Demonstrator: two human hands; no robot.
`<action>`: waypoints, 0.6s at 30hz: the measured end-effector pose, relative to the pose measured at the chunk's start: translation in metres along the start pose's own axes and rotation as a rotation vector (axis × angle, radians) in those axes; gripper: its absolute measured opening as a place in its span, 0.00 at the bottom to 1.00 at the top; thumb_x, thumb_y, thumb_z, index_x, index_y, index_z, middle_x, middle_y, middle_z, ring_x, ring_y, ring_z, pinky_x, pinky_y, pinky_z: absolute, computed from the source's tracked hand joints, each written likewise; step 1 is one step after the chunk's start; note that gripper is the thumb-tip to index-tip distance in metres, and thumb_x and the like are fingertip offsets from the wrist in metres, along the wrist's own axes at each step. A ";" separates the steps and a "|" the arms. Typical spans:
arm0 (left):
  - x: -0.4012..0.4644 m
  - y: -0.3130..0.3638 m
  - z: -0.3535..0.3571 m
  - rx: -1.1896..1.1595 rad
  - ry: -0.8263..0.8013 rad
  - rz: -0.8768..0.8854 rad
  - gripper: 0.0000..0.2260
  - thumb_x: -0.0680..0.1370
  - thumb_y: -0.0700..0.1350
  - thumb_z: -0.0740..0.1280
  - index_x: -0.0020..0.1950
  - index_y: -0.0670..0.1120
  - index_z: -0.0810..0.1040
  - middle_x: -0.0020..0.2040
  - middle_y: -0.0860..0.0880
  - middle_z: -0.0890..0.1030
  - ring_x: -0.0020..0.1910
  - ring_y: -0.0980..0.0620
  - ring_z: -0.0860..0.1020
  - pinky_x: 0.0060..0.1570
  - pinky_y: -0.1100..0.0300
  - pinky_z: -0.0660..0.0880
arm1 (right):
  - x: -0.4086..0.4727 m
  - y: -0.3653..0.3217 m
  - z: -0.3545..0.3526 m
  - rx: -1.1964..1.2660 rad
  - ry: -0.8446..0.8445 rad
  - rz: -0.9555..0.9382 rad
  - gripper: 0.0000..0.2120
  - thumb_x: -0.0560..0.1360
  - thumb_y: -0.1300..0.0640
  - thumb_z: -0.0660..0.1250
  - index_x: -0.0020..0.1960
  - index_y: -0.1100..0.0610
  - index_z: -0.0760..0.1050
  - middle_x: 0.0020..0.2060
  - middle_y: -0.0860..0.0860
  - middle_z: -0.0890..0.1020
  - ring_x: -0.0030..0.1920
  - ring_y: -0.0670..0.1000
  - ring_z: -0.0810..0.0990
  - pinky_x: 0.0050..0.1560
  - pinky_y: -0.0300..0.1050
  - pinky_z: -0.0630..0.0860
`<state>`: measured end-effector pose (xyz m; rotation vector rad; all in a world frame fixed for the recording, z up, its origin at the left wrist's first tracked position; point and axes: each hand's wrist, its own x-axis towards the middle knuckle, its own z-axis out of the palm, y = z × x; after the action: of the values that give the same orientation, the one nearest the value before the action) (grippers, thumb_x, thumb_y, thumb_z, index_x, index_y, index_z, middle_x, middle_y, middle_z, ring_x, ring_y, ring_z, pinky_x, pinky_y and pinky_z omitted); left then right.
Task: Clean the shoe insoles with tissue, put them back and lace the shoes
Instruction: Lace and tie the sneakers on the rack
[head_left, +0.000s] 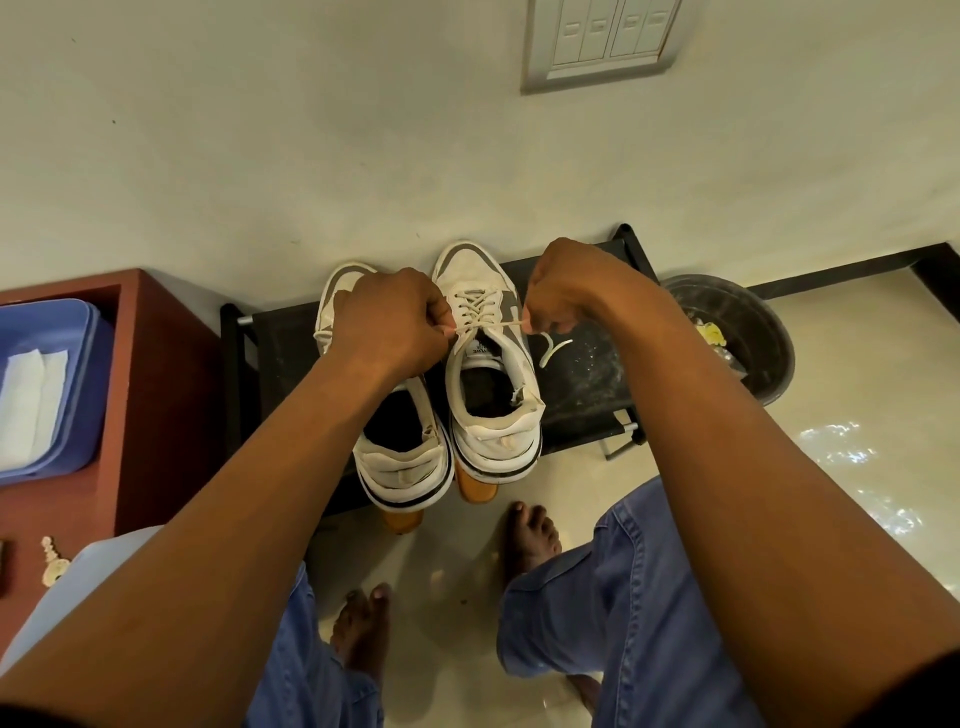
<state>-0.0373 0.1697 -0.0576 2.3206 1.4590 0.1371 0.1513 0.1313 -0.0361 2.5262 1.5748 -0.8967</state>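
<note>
- Two white shoes with grey panels stand side by side on a low black rack (582, 384) against the wall, toes to the wall, heels toward the person.
- The right shoe (488, 364) is laced in a criss-cross up to the tongue; a dark insole shows in its opening.
- The left shoe (400, 447) sits just beside it, touching or nearly so, and is partly hidden under the left forearm; its opening also looks dark inside.
- The left hand (389, 322) is curled, fingertips pinching one end of the lace (488, 326) at the left side of the right shoe's throat.
- The right hand (576, 286) is curled too, pinching the other end at the right side of the same shoe.
- The lace runs taut and almost level between the two hands, across the top of the tongue.
- A loose white lace tail (553, 352) lies on the rack just right of the right shoe, below the right hand.
- Orange soles (475, 488) peek out beneath the rack under the heels.
- A black bin (743, 332) with scraps in it stands right of the rack on the pale floor.
- At left, a blue tray (67, 384) with white tissue (31, 395) rests on a red-brown cabinet (161, 395); keys (52, 564) lie nearer the person.
- Bare feet and blue jeans show below.
</note>
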 end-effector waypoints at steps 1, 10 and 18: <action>0.000 0.000 0.000 0.003 0.004 0.000 0.03 0.73 0.46 0.73 0.44 0.53 0.86 0.43 0.53 0.85 0.47 0.48 0.82 0.53 0.50 0.80 | 0.001 0.000 0.000 0.001 0.001 0.011 0.07 0.70 0.54 0.73 0.46 0.55 0.84 0.32 0.49 0.83 0.33 0.47 0.81 0.39 0.44 0.75; -0.002 0.001 -0.002 0.029 0.027 -0.013 0.02 0.74 0.46 0.74 0.42 0.52 0.87 0.38 0.53 0.84 0.44 0.47 0.82 0.51 0.52 0.80 | -0.007 -0.002 -0.007 -0.021 -0.042 0.043 0.06 0.71 0.56 0.74 0.45 0.58 0.83 0.36 0.53 0.84 0.35 0.53 0.83 0.41 0.47 0.79; 0.004 -0.003 -0.016 -0.264 -0.159 -0.059 0.03 0.77 0.43 0.73 0.47 0.48 0.87 0.38 0.54 0.84 0.39 0.55 0.80 0.45 0.60 0.76 | -0.018 -0.004 -0.015 0.037 -0.145 -0.070 0.11 0.75 0.61 0.73 0.57 0.61 0.84 0.54 0.57 0.85 0.54 0.54 0.82 0.50 0.49 0.79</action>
<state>-0.0424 0.1783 -0.0448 2.0278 1.3417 0.1182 0.1491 0.1230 -0.0142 2.3819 1.6252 -1.0997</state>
